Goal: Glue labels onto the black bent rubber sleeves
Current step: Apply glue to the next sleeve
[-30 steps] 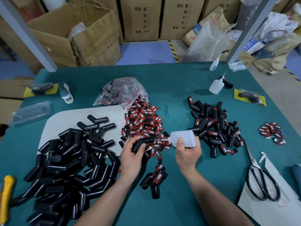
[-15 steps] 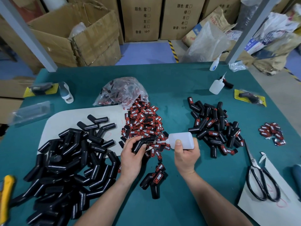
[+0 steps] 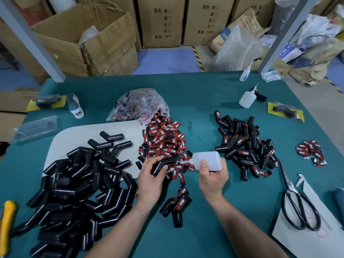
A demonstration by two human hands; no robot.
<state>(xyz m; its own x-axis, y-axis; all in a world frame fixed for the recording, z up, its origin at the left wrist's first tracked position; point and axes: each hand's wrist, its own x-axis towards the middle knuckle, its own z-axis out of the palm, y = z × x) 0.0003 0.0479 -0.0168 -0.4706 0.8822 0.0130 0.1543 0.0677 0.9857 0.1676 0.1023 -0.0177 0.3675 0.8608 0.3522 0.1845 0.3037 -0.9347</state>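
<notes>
My left hand (image 3: 149,180) grips a black bent rubber sleeve (image 3: 163,163) above the green table. My right hand (image 3: 212,180) holds a translucent white glue bottle (image 3: 208,161) on its side, its nozzle pointing left and touching the sleeve's upper end. A heap of red-and-black labels (image 3: 163,139) lies just behind the hands. Unlabelled sleeves (image 3: 78,185) are piled at the left, labelled sleeves (image 3: 245,144) at the right. Two labelled sleeves (image 3: 175,204) lie between my forearms.
A plastic bag of labels (image 3: 141,105) sits behind the label heap. Two more glue bottles (image 3: 247,98) stand at the back right. Scissors (image 3: 297,205) lie on white paper at the right, a small label cluster (image 3: 310,151) beyond them. A yellow tool (image 3: 7,216) is at the left edge.
The bottle and my right hand have shifted slightly left, bringing the nozzle closer onto the sleeve. The left hand has hardly moved.
</notes>
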